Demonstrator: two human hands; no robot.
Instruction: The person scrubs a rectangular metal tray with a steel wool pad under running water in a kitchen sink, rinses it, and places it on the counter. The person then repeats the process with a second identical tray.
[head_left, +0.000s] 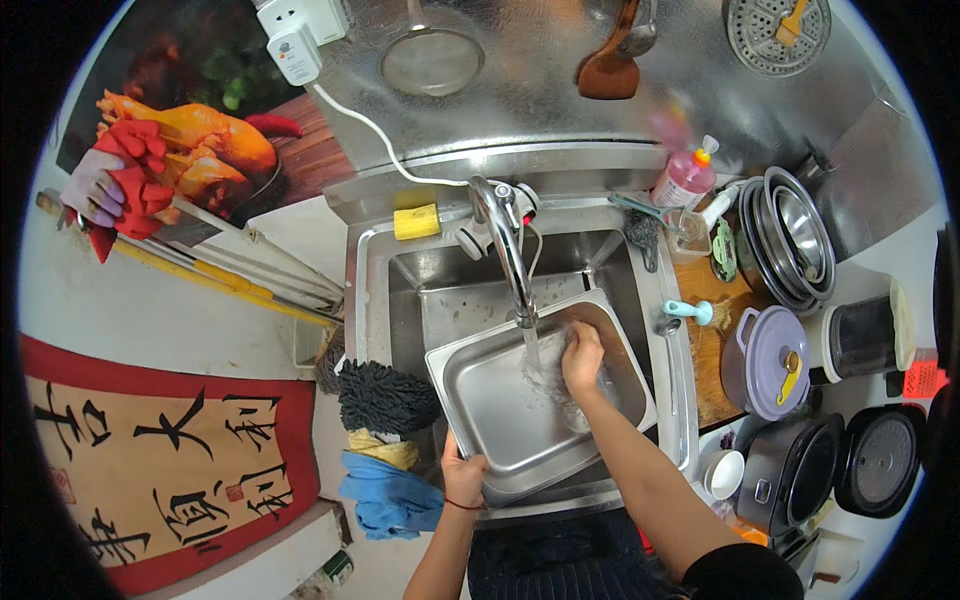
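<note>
A rectangular stainless steel pan (495, 420) is tilted over the sink basin (457, 300). My left hand (463, 476) grips the pan's near left corner, thumb over the rim. Inside the pan, toward its right side, is my right hand (583, 358) with curled fingers against the metal; whether it holds something is hidden. From the chrome faucet (504, 247) a stream of water (532, 349) falls into the pan just left of my right hand and splashes around it.
A yellow sponge (416, 222) sits on the sink's back ledge. Dark chenille cloth (386, 397) and a blue cloth (390, 495) hang at the left edge. On the right are a steel-wool scrubber (641, 229), a turquoise-handled brush (688, 311), stacked steel bowls (787, 240) and a lavender pot (765, 360).
</note>
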